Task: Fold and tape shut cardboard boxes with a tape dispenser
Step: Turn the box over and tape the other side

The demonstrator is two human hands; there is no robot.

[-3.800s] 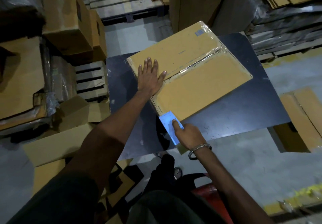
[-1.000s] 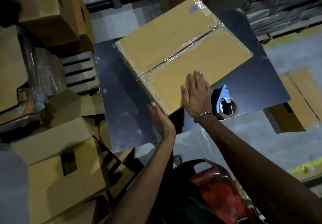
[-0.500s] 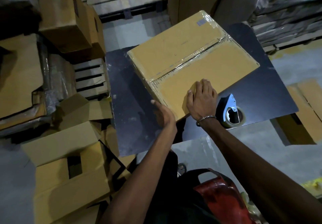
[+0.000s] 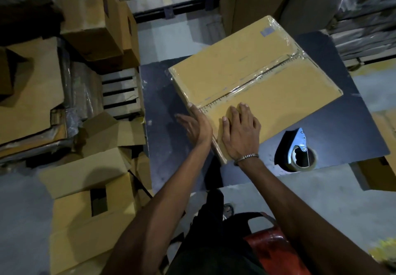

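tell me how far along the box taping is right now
Done: the brown cardboard box on the dark table is folded shut, with clear tape along its centre seam. In hand: the right hand lies flat on the top, and the left hand presses the near side, seemingly smoothing the tape end. The blue tape dispenser lies set down. Left: other open boxes beside the table.

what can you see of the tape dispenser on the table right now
The tape dispenser lies on its side on the dark table, near the table's front edge and just right of the taped cardboard box. It has a shiny metal body with a pointed, riveted guard and carries a roll of tan tape whose hollow core faces up. Neither of the hands touches it: the right hand presses flat on the box top beside it, and the left hand is against the box's near end.
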